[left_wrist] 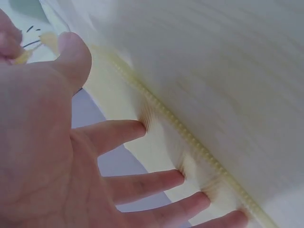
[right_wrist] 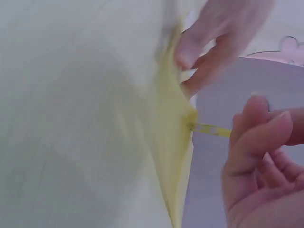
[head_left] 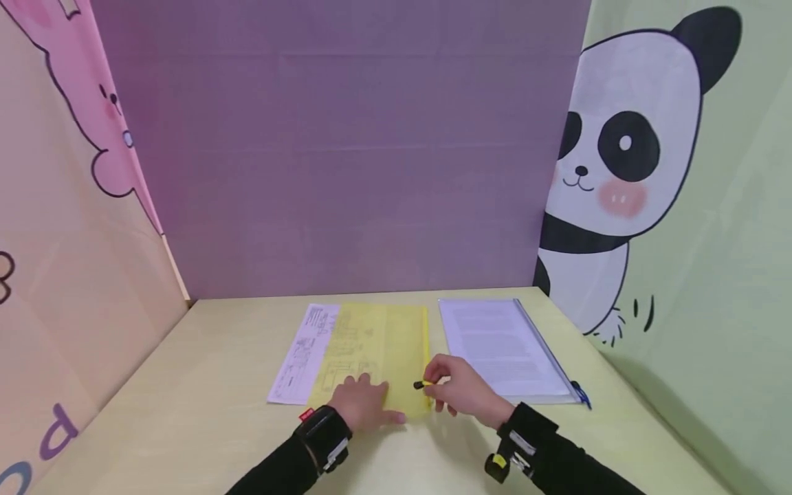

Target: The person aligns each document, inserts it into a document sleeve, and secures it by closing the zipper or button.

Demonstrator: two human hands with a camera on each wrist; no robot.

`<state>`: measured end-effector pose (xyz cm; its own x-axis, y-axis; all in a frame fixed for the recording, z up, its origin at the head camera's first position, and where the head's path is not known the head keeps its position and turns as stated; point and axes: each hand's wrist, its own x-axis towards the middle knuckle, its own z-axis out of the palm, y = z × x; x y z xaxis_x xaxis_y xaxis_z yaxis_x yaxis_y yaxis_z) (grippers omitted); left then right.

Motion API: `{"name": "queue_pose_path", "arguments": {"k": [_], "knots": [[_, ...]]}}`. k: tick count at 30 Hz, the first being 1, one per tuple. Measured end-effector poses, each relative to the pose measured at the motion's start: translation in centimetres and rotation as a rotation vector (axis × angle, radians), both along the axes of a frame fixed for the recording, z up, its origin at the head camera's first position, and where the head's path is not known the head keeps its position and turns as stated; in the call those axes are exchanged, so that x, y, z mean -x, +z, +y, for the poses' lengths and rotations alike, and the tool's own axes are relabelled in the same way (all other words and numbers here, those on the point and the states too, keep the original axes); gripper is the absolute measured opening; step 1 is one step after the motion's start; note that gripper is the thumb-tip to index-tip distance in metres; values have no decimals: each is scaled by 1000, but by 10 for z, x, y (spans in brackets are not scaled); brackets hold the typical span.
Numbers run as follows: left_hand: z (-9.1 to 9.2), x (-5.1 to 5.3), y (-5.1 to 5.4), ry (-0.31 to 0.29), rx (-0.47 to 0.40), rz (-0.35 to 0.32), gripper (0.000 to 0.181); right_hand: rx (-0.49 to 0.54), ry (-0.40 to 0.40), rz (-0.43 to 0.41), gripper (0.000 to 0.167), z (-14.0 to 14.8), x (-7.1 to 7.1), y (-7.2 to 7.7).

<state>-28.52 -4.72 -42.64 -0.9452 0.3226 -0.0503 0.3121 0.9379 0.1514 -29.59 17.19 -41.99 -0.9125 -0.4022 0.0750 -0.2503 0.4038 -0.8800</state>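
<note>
A yellow see-through zip pouch (head_left: 399, 337) lies on the table. A white printed sheet (head_left: 306, 354) shows past its left side, and its print is visible through the yellow. My left hand (head_left: 361, 404) rests on the pouch's near part, its fingers (left_wrist: 128, 130) spread and fairly straight beside the toothed zip (left_wrist: 190, 137). At the near right corner my right hand (head_left: 460, 388) pinches the zip pull (right_wrist: 211, 129), a yellow tab, between thumb and forefinger. In the right wrist view the pouch's edge (right_wrist: 173, 142) stands slightly raised. Whether the sheet is inside or under the pouch is hard to tell.
To the right lies a clear pouch (head_left: 495, 344) with printed pages and a dark blue zip pull (head_left: 580, 394) at its near right corner. Beyond the table (head_left: 216, 385) stands a purple backdrop (head_left: 346, 172), with cartoon-printed side panels (head_left: 711, 275).
</note>
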Motion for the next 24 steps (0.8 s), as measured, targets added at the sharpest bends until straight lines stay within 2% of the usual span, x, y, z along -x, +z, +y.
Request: {"name": "queue_pose_path", "arguments": {"k": [4, 7, 10, 13, 16, 19, 21, 24], "knots": [[-3, 2, 0, -17, -3, -13, 80, 110, 125, -163, 23, 9, -3, 4], [-6, 5, 0, -12, -21, -42, 79, 67, 164, -191, 28, 14, -7, 7], [-6, 6, 2, 5, -56, -74, 78, -81, 108, -112, 21, 13, -12, 6], [-4, 4, 1, 19, -88, -67, 77, -268, 55, 26, 14, 9, -18, 0], [1, 1, -1, 40, -70, -7, 80, -417, 71, 198, 13, 4, -21, -6], [9, -3, -2, 83, -38, 45, 85, -552, 105, 345, 20, -2, -25, -8], [13, -4, -3, 112, -10, 60, 88, -642, 120, 396, 23, -7, -27, -12], [16, -4, -1, 135, 21, 60, 90, -760, 141, 423, 18, -14, -31, -16]]}}
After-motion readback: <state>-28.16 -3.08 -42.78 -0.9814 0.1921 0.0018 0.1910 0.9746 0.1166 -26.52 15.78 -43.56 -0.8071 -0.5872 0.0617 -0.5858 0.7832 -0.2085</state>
